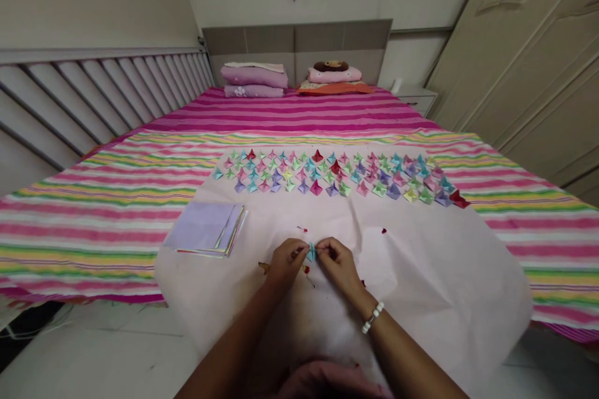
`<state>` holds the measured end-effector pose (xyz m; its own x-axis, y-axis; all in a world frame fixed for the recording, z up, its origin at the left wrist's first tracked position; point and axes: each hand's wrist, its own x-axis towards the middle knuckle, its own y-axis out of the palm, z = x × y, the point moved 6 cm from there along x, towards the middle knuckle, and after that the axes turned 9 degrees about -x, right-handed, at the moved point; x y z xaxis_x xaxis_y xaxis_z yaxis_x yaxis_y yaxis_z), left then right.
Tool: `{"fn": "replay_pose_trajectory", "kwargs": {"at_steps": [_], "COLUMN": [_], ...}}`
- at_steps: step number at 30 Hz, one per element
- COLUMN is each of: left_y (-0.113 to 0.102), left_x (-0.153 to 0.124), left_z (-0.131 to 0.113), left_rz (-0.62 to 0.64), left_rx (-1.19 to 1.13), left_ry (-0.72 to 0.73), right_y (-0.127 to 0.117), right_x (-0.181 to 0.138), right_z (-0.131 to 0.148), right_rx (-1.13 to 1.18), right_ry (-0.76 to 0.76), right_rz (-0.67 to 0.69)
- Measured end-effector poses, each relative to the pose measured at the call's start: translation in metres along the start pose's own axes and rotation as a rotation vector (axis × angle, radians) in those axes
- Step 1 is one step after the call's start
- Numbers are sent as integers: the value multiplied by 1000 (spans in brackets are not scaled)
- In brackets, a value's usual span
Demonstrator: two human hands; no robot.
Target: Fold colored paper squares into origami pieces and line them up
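Observation:
A small light-blue folded paper piece (311,253) is held up between both hands, over the pale sheet (435,255). My left hand (286,260) pinches its left edge with thumb and finger. On the opposite side my right hand (337,262), with a white beaded bracelet on the wrist, pinches the right edge. Beyond the hands, several folded paper pieces (316,187) in pink, blue, green, purple and red lie in rows. To the left rests a stack of paper squares (206,224) with a lilac one on top.
Small red bits (384,230) and a brown scrap (264,267) lie about the hands. Under the sheet is a striped bedspread (107,199). Folded bedding (255,78) is piled by the headboard (271,40). A metal railing (116,93) runs along the left, a wardrobe (519,56) along the right.

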<state>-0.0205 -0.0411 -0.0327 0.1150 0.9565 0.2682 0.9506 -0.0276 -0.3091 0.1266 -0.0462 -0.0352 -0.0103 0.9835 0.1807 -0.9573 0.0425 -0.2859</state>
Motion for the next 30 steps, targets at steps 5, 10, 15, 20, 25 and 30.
{"fn": "replay_pose_trajectory", "kwargs": {"at_steps": [5,10,15,20,25,30], "left_y": [-6,-5,-2,1,0,0], "left_x": [-4,-3,-1,-3,-6,-10], "left_z": [8,9,-1,-8,-15,-13], "left_rz": [-45,-41,21,103,164,217], "left_rx": [-12,-6,36,113,202,363], "left_ry": [-47,-48,40,64,72,137], "right_y": [-1,-1,-3,-6,-7,-8], "right_x": [-1,0,2,2,1,0], "right_z": [-1,-2,2,2,5,7], "right_rx": [23,42,45,30,13,18], "right_ry": [-6,-33,-88,-90,-111,-162], "right_rz": [-4,-2,-1,-17,-31,-42]}}
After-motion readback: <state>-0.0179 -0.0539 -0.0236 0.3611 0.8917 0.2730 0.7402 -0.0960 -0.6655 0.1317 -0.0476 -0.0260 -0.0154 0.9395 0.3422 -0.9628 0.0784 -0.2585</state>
